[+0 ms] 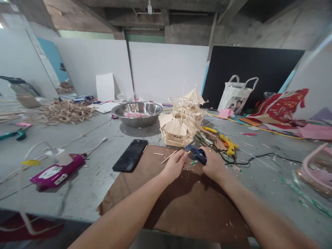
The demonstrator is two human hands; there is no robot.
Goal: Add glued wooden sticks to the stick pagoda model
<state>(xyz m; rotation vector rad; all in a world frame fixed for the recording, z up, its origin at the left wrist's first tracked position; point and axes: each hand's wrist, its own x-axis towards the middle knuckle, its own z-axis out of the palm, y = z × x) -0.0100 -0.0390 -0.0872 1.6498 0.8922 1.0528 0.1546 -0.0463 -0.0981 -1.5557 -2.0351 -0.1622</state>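
Note:
My right hand (213,164) is closed around a dark blue pliers-like tool (197,154), its head pointing left. My left hand (174,166) pinches at the tool's tip; whatever lies between the fingers is too small to make out. A thin wooden stick (168,157) shows just left of those fingers, and I cannot tell whether it is held. Both hands are over a brown sheet (178,211) sprinkled with tiny chips. Right behind them stands a model building of pale wooden sticks (178,126) with slatted, sloping roofs.
A black phone (130,155) lies left of the sheet. Behind it is a steel bowl (138,119). Left are a purple power strip (58,173) and a heap of sticks (66,112). A yellow glue gun (229,145) with a black cord (269,154) lies right; a white bag (234,95) stands behind.

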